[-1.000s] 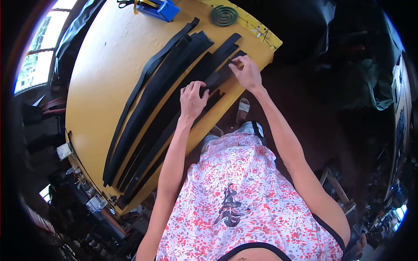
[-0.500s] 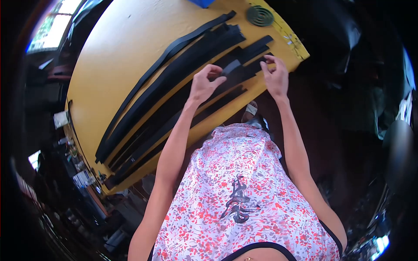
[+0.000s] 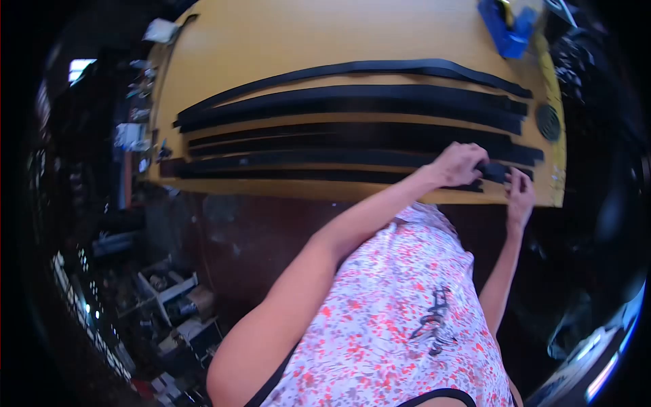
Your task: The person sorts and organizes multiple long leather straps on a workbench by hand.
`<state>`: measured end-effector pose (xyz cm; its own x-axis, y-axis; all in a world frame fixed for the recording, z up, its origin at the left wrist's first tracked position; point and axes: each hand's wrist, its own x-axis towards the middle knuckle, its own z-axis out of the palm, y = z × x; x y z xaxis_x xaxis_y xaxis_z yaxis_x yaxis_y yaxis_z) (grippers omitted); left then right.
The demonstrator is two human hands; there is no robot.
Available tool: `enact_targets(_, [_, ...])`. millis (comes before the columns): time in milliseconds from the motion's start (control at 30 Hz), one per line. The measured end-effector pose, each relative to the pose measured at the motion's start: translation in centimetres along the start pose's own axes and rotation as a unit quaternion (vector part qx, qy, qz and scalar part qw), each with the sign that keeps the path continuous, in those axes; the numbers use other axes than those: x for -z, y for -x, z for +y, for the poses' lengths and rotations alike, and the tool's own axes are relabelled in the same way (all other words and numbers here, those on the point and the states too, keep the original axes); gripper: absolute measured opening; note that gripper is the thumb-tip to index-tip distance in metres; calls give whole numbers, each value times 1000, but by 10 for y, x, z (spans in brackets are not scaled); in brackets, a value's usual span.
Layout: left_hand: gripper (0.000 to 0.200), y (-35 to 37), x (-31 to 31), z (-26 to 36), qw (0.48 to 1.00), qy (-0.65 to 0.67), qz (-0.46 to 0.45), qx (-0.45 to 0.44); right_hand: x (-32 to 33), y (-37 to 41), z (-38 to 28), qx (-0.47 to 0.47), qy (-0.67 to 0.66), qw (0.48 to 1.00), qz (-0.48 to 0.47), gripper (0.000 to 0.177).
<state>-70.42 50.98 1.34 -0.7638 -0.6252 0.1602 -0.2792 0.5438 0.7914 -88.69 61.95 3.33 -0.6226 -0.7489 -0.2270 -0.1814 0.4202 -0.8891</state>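
Observation:
Several long black strips point(image 3: 352, 102) lie side by side along the yellow table, slightly curved. At the right end of the nearer strips, my left hand point(image 3: 462, 165) is closed with its fingers curled on a short black strip piece point(image 3: 495, 172). Opposite it, my right hand point(image 3: 520, 195) pinches the other end of that piece between thumb and fingers. The fingertips partly cover both ends. Beneath and beside my hands lie the ends of other black strips point(image 3: 527, 154).
The yellow table point(image 3: 305, 34) has its near edge just below my hands. A dark spiral coil point(image 3: 547, 122) lies at its right edge. A blue holder point(image 3: 507, 30) stands at the far right. Shelves with clutter point(image 3: 169, 292) are at lower left.
The view has turned, so the table now runs across it. My hands, apart and open before, have come closer together and closed on the short black strip piece.

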Motion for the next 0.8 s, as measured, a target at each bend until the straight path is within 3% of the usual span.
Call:
enact_targets(100, [29,-8,12,3,1000,24,10,-11,-1,-7,3,2,-48,999,5,25])
enact_targets(233, [38,-8,21,8,998,60,13,32,7,-10,10,100,77,979,157,21])
enact_targets(267, [39,-8,21,5,999,46,2,28,9,-9,11,89,81,977,175,21])
enact_targets(400, [42,-10,16,1,999,-7,-41,11,8,-9,23,50,136,970,196,33])
enact_targets(500, [44,-11,10,3,997,-37,-71,4,8,-8,25,29,142,975,166,27])
enact_targets(767, [45,-12,7,2,989,-120,-80,-11,9,-8,30,15,43,987,154,25])
enact_targets(800, [45,-13,7,3,991,-109,-81,-10,11,-6,28,-32,-46,987,150,27])
